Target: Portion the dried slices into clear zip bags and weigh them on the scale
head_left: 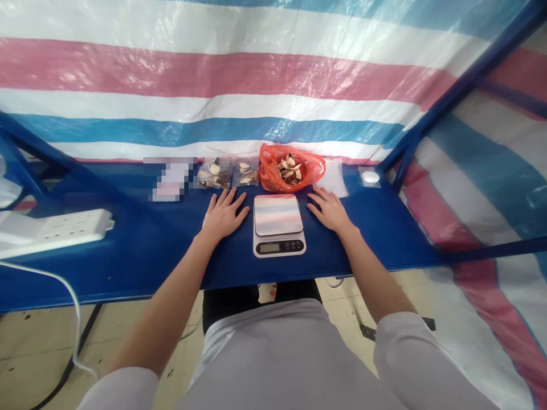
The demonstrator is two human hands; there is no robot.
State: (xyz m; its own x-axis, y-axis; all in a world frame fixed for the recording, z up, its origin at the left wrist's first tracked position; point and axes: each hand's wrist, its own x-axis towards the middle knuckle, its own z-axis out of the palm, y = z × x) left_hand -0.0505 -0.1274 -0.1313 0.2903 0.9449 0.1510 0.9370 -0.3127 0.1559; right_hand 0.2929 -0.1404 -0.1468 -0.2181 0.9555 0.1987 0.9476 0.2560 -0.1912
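Grey shirt [273, 359] nearest, left hand [219, 221] and right hand [333, 214] lie flat, fingers spread, flanking a scale [279, 226] presumably centred for reach.

on my feed i have both arms stretched forward and converging, palms down, hands apart from each other. my left hand [221, 217] is unclenched, its fingers fanned and pointing ahead, the thumb angled inward. my right hand [331, 212] is just as loose, fingers spread and slanting toward the left. i read the left forearm [171, 304] as blurred near the elbow; the right forearm [371, 267] comes through sharper.
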